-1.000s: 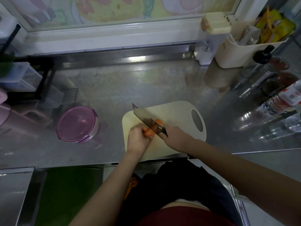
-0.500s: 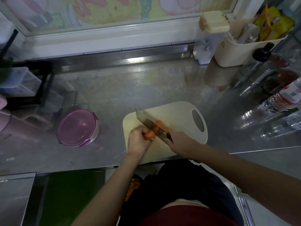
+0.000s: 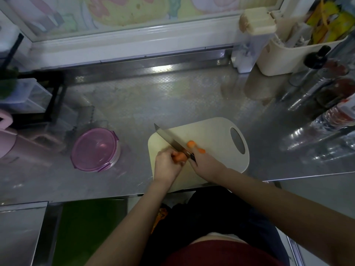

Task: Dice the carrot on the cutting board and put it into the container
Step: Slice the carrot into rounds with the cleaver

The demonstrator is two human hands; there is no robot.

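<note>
The cream plastic cutting board (image 3: 211,135) lies on the steel counter (image 3: 172,100) with its near edge close to, and apparently slightly over, the counter's front lip, and its oval handle cutout at the right end. Behind the board the counter is bare all the way to the raised steel strip under the window frame, and bare steel also lies between the board's left edge and the round container (image 3: 95,149), which sits well to the left with its translucent purple clip lid closed on it. To the right, a cluster of clear bottles (image 3: 326,120) crowds the counter's far right side, apart from the board's rounded end. On the board, the left hand (image 3: 166,165) is curled over the carrot (image 3: 179,157), fingers closed down on it and pinning it against the board near the left half. The right hand (image 3: 206,167) is wrapped tightly around the dark handle of a broad kitchen knife (image 3: 171,140), whose blade runs diagonally up and to the left, its tip reaching just past the board's far left corner. The blade meets the carrot right beside the left hand's fingertips; the picture is too soft to tell whether the edge is fully through. Two cut carrot pieces (image 3: 191,144) lie on the board just to the right of the blade, close to the right hand's knuckles.
</note>
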